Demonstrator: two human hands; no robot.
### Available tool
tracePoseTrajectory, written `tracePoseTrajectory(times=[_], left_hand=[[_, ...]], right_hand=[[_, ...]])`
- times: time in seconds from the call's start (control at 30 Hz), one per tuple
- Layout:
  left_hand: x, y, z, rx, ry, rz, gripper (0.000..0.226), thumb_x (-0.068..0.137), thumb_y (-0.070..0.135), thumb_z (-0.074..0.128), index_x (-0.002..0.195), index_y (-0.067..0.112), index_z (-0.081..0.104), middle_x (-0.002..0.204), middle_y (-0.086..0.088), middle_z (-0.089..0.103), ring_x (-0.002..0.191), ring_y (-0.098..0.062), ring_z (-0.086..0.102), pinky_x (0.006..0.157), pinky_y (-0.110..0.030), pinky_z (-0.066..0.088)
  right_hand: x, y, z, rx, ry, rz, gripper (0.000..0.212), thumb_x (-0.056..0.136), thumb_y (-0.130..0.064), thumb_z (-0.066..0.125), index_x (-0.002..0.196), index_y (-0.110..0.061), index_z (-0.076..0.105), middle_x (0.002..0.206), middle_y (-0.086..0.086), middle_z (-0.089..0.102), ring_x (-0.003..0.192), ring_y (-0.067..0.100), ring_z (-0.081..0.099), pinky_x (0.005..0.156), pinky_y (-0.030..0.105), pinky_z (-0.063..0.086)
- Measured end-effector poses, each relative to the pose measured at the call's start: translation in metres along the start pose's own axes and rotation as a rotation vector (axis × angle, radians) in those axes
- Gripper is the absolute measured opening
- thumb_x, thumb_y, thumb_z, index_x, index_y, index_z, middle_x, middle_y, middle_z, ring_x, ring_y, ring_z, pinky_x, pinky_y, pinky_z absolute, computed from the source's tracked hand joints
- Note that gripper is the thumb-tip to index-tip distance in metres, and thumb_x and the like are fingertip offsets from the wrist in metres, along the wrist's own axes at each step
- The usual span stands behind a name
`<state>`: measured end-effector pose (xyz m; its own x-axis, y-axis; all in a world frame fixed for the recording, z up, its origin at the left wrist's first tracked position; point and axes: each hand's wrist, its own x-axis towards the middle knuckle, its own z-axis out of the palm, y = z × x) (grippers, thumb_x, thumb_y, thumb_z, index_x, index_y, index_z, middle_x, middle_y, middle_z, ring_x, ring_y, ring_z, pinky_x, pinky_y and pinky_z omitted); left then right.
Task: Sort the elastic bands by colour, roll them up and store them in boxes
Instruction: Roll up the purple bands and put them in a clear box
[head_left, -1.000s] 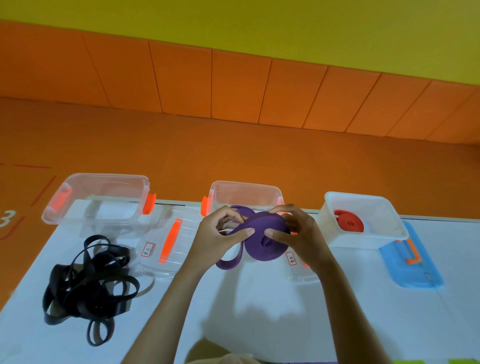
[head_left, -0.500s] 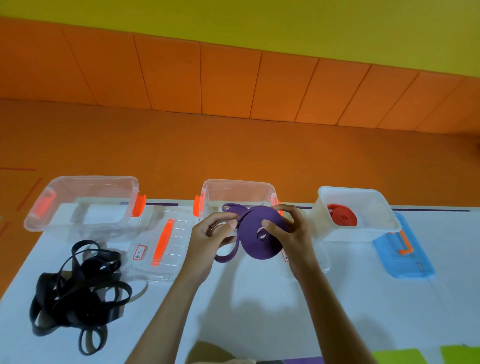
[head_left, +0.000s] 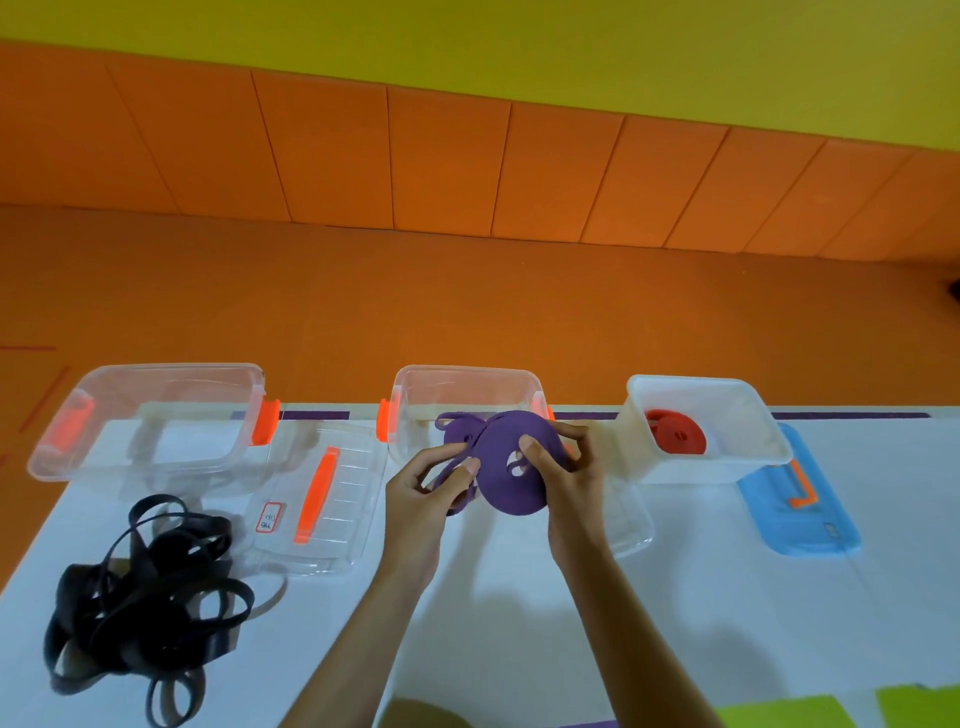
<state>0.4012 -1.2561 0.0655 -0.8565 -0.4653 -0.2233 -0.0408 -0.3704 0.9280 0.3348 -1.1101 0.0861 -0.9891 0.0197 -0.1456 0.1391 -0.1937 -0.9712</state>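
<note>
The purple roll (head_left: 513, 493) has stayed raised at 12 o'clock over the last second, just before the middle clear box (head_left: 467, 371). Its flat face has turned more to the camera. The right hand (head_left: 576, 478) grips the coil, thumb by its centre. The left hand (head_left: 421, 483) pinches the loose purple tail (head_left: 457, 426) beside it. Winding looks almost done, with boxing next. The black bands (head_left: 145, 597) lie unrolled at 8 o'clock on the surface (head_left: 493, 623).
</note>
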Motion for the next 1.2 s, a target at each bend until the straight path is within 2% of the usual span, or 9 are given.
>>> tracePoseTrajectory(times=[0.13, 0.37, 0.57, 0.67, 0.77, 0.83, 1.0, 1.1, 1.2], left_hand=[[0.002, -0.005, 0.004, -0.062, 0.111, 0.008, 0.031, 0.076, 0.033, 0.089, 0.105, 0.028, 0.081, 0.11, 0.0, 0.08, 0.106, -0.02, 0.077, 0.075, -0.033, 0.065], [0.008, -0.019, 0.024, -0.232, 0.229, 0.005, 0.044, 0.076, 0.025, 0.089, 0.114, 0.01, 0.071, 0.116, -0.012, 0.078, 0.114, -0.034, 0.074, 0.074, -0.03, 0.064], [0.02, -0.02, 0.034, -0.127, 0.244, -0.002, 0.032, 0.083, 0.012, 0.088, 0.112, 0.017, 0.076, 0.115, -0.001, 0.077, 0.11, -0.023, 0.076, 0.077, -0.034, 0.065], [0.032, -0.016, 0.037, -0.1, 0.311, -0.002, 0.026, 0.084, 0.005, 0.087, 0.107, 0.01, 0.077, 0.107, -0.002, 0.078, 0.103, -0.024, 0.077, 0.075, -0.032, 0.065], [0.049, -0.011, 0.029, -0.023, 0.343, 0.02, 0.021, 0.085, 0.005, 0.086, 0.103, 0.01, 0.078, 0.102, -0.002, 0.079, 0.098, -0.022, 0.078, 0.073, -0.029, 0.064], [0.06, -0.01, 0.023, 0.006, 0.33, 0.014, 0.018, 0.085, 0.003, 0.086, 0.1, 0.01, 0.079, 0.101, -0.006, 0.079, 0.096, -0.025, 0.079, 0.073, -0.029, 0.064], [0.102, -0.02, 0.014, 0.133, 0.362, -0.012, 0.022, 0.08, -0.009, 0.085, 0.091, 0.009, 0.078, 0.093, -0.013, 0.08, 0.089, -0.033, 0.076, 0.072, -0.036, 0.065], [0.13, -0.028, 0.011, 0.254, 0.41, -0.054, 0.021, 0.078, -0.004, 0.089, 0.089, 0.009, 0.076, 0.091, -0.012, 0.08, 0.091, -0.035, 0.076, 0.084, -0.051, 0.065], [0.157, -0.038, 0.012, 0.349, 0.418, -0.095, 0.02, 0.077, 0.002, 0.092, 0.088, 0.01, 0.078, 0.093, -0.011, 0.078, 0.095, -0.037, 0.074, 0.089, -0.054, 0.063]], right_hand=[[0.0, 0.009, 0.004, 0.006, 0.053, 0.032, 0.053, 0.07, -0.029, 0.092, 0.115, -0.021, 0.065, 0.106, -0.004, 0.078, 0.096, 0.019, 0.077, 0.063, 0.03, 0.061], [0.014, 0.017, 0.018, 0.031, 0.176, 0.099, 0.05, 0.073, -0.028, 0.095, 0.113, -0.027, 0.065, 0.102, -0.014, 0.078, 0.096, 0.012, 0.076, 0.065, 0.03, 0.062], [0.039, 0.027, 0.019, 0.095, 0.212, 0.14, 0.04, 0.076, -0.025, 0.092, 0.105, -0.031, 0.064, 0.096, -0.009, 0.08, 0.09, 0.014, 0.077, 0.065, 0.024, 0.059], [0.055, 0.033, 0.014, 0.01, 0.108, 0.165, 0.034, 0.083, -0.018, 0.09, 0.094, -0.039, 0.064, 0.097, -0.01, 0.08, 0.095, 0.016, 0.077, 0.075, 0.035, 0.063], [0.075, 0.035, 0.002, -0.079, -0.009, 0.176, 0.027, 0.083, -0.012, 0.089, 0.086, -0.02, 0.064, 0.099, 0.006, 0.079, 0.101, 0.033, 0.074, 0.086, 0.055, 0.06], [0.088, 0.036, -0.002, -0.145, -0.06, 0.172, 0.026, 0.083, -0.01, 0.089, 0.083, -0.013, 0.063, 0.1, 0.022, 0.073, 0.099, 0.043, 0.07, 0.084, 0.061, 0.058], [0.116, 0.044, -0.001, -0.306, -0.316, 0.177, 0.032, 0.091, -0.008, 0.081, 0.119, -0.022, 0.072, 0.107, 0.0, 0.074, 0.098, 0.036, 0.073, 0.077, 0.055, 0.065], [0.13, 0.054, 0.001, -0.424, -0.403, 0.204, 0.03, 0.095, -0.018, 0.078, 0.117, -0.036, 0.069, 0.107, 0.006, 0.073, 0.097, 0.036, 0.073, 0.073, 0.053, 0.066], [0.144, 0.067, 0.004, -0.501, -0.403, 0.23, 0.026, 0.093, -0.016, 0.079, 0.109, -0.031, 0.065, 0.11, 0.011, 0.073, 0.097, 0.038, 0.074, 0.076, 0.056, 0.064]])
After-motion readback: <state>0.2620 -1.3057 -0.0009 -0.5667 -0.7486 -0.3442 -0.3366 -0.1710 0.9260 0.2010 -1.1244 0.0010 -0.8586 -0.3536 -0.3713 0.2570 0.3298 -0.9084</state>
